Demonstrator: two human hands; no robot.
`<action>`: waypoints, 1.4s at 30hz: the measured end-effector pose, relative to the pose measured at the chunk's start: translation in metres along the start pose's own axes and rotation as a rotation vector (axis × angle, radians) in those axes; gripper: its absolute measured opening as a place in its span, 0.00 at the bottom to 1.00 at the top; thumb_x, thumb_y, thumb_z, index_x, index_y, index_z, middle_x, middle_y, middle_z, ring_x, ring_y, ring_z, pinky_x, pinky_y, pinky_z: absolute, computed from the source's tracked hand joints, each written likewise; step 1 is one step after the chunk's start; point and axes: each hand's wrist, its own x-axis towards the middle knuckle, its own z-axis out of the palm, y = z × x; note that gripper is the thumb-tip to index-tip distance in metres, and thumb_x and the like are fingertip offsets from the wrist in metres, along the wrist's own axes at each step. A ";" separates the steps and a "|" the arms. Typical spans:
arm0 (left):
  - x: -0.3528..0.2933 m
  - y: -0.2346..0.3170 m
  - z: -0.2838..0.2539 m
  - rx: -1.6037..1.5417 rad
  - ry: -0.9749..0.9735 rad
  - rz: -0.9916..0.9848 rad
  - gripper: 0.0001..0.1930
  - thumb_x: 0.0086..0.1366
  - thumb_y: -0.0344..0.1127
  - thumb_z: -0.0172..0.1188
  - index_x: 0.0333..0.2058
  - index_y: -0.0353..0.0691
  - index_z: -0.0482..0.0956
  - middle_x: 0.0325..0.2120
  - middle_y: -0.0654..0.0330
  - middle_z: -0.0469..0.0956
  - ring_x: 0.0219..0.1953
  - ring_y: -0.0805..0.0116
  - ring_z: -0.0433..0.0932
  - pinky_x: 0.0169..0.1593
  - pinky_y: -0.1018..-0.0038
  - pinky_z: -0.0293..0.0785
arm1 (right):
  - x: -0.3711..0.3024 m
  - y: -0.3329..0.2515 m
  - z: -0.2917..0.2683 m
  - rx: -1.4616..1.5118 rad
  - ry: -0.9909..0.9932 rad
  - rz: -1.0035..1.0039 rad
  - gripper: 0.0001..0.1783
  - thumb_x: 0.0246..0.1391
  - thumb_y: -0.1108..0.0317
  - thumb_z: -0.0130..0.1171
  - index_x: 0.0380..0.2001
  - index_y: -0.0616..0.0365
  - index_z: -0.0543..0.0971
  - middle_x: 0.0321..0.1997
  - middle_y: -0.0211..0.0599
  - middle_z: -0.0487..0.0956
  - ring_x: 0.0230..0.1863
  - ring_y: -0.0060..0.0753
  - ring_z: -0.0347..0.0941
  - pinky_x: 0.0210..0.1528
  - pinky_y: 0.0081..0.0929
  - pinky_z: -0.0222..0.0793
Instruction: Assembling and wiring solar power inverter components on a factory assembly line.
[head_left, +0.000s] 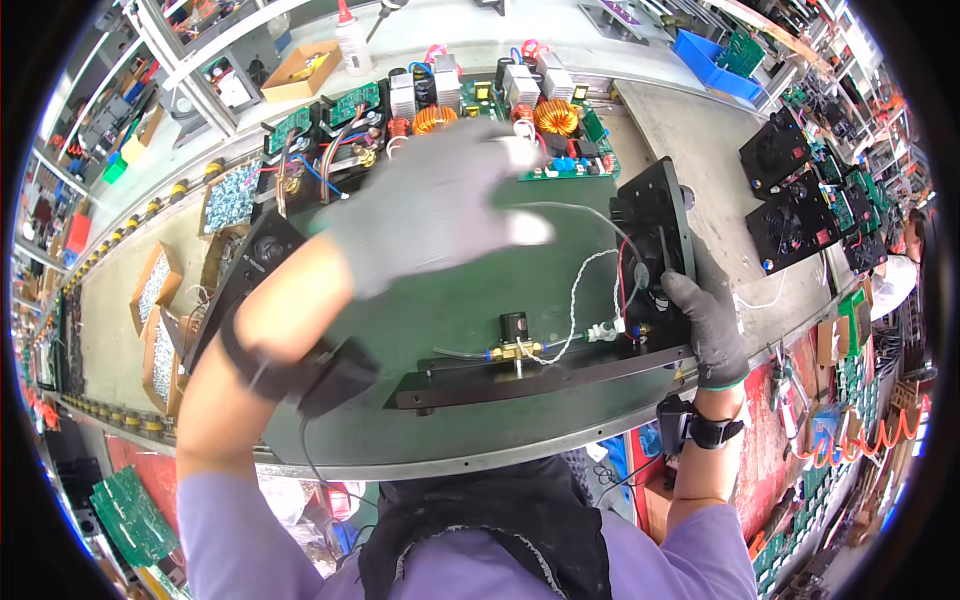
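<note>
My left hand (pixel 430 205), in a grey glove with pale fingertips and smeared by motion, reaches over the green work surface (pixel 400 310). Its thumb and fingers are apart, with nothing seen between them. Just beyond its fingers is a green circuit board (pixel 570 172) with copper coils and silver heat sinks. My right hand (pixel 708 320), gloved in grey, grips the outer edge of an upright black panel (pixel 655 205), thumb on the inner side. This panel meets a long black plate (pixel 560 375). A brass valve with a black coil (pixel 515 335) sits there, joined to clear tubing and twisted white wires.
Cartons of small metal parts (pixel 160 355) stand at left beside a roller track (pixel 150 215). Black fan units (pixel 795 220) lie at right. Along the back are a red-tipped bottle (pixel 352 45), a cardboard box (pixel 300 70) and a blue bin (pixel 715 65). Another person (pixel 895 290) is at far right.
</note>
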 end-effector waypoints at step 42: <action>0.266 0.102 0.059 0.172 -0.605 0.634 0.23 0.64 0.40 0.60 0.55 0.34 0.79 0.41 0.51 0.84 0.42 0.58 0.83 0.47 0.61 0.79 | 0.021 -0.031 0.017 -0.920 0.268 -0.882 0.28 0.64 0.54 0.60 0.56 0.68 0.76 0.48 0.53 0.81 0.45 0.54 0.77 0.49 0.45 0.73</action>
